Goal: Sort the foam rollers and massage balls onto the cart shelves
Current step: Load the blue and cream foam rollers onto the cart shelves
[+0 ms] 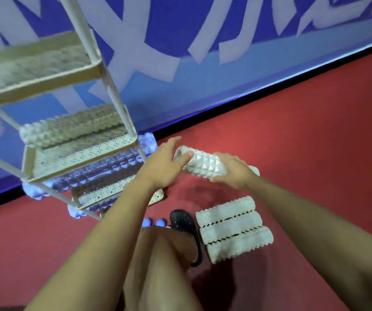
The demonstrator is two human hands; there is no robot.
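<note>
1. Both hands held a white, knobbly foam roller (205, 163) above the red floor (303, 135). The left hand (164, 166) curled round its near-cart end, thumb on top, and the right hand (233, 171) clasped the far part.
2. The roller's long axis ran left to right, its left end pointing toward the white perforated-metal cart (77, 151), which stood just left of the hands; the left hand was nearer it.
3. The middle shelf already carried one ridged white roller (68, 129); a lower shelf carried a bluish one (104, 169).
4. Three more white ridged rollers (234, 228) lay side by side on the floor, and two small blue balls (154, 222) sat near the cart's foot.
</note>
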